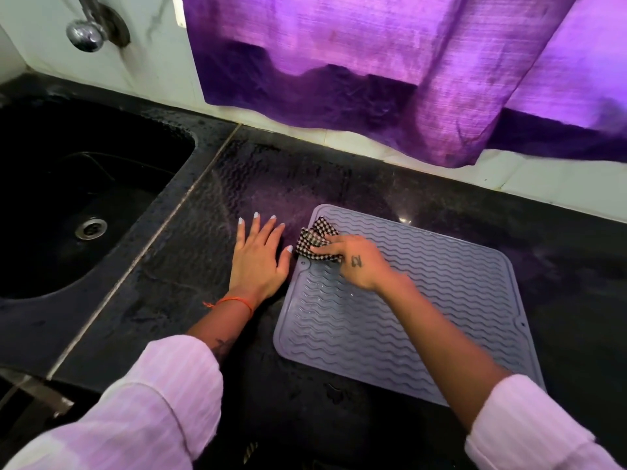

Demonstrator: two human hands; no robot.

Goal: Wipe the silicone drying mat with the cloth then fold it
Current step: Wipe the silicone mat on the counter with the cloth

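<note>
Far left of the mat: one dark sink [51,198] sunk into the black worktop [190,252], one drain at its bottom, one tap [86,33] on the wall above.

Just left of the mat: left hand [259,259] pressed flat on the bare worktop, fingers spread wide, holding nothing, thumb tip almost at the mat's left edge but apparently not on it. One orange thread around that wrist.

On the mat's far-left corner: one small checked cloth [314,240], bunched, pinned under the fingertips of the right hand [356,262], which grips it from above and presses it down onto the ridges. Right forearm crossing the mat diagonally from its near-right side.

The mat itself: one grey silicone drying mat [424,300] with wavy ridges, lying flat on the worktop, rotated slightly, long axis running from the near-left corner away toward the far right. Most of its surface stretching right of the cloth and back toward the body; a few wet glints near the left side.

Beyond the mat: one purple curtain [373,62] hanging over the tiled wall.

Judging from this: wiping underway, fold not yet begun. Next stroke likely rightward along the ridges, away from the left hand, or down the left side toward the near corner. Right hand the working one; left hand nearer the left edge, well placed to pin the mat against sliding.
</note>
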